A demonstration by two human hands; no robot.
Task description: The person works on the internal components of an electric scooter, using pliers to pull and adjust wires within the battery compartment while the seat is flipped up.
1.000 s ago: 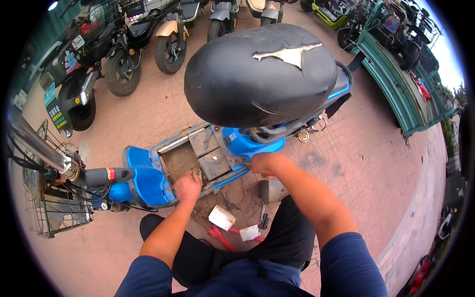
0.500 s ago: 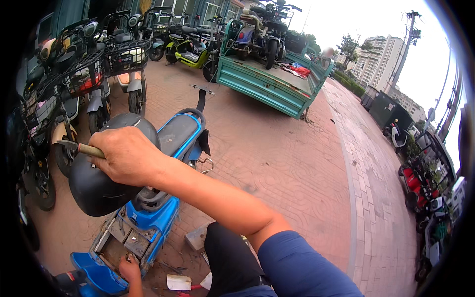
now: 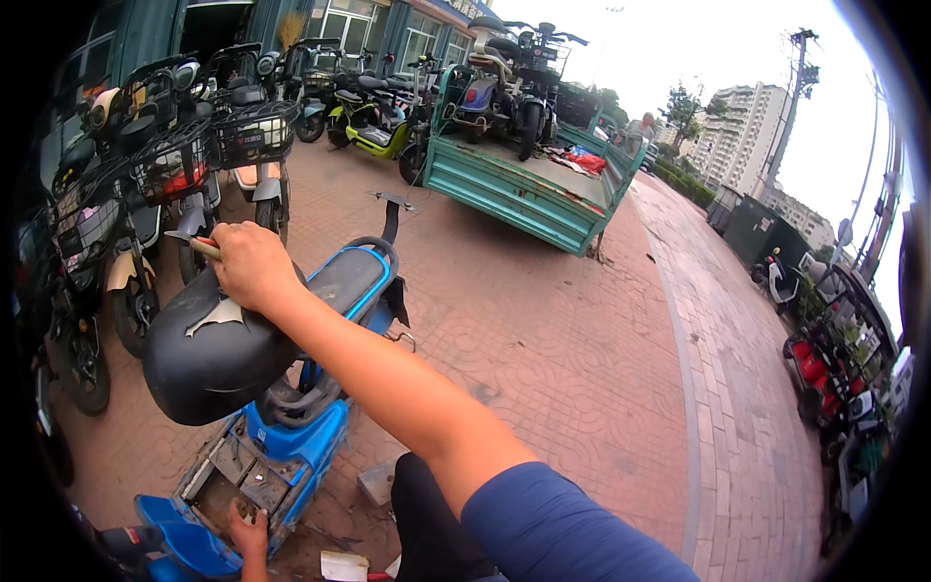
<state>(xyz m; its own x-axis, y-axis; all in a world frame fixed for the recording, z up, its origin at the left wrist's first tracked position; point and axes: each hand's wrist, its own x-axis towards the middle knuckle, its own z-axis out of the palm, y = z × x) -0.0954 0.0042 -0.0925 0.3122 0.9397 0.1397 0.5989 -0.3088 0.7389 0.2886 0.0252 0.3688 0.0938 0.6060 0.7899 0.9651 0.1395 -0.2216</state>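
Observation:
My right hand [image 3: 250, 260] is closed on a small tool [image 3: 204, 245] with a light handle and a flat metal tip, over the torn black seat [image 3: 204, 364] of a blue scooter [image 3: 291, 441]. The seat rests at the scooter's middle, with a pale rip in its cover. My left hand [image 3: 247, 529] is low in the open, dirty floorboard compartment [image 3: 225, 485], fingers curled; what they grip is too small to make out. A metal box [image 3: 378, 480] and pale scraps [image 3: 341, 565] lie on the paving beside the scooter.
Parked scooters [image 3: 116, 223] line the left, before a building. A teal cargo trike [image 3: 514, 204] carrying scooters stands ahead, with a person [image 3: 642, 126] behind it. A paved walkway [image 3: 722, 388] runs along the right, edged by more vehicles [image 3: 824, 378].
My right hand has risen from the floorboard to above the seat with the tool. Since half a second ago it has moved slightly up and right. The view has swung up and right.

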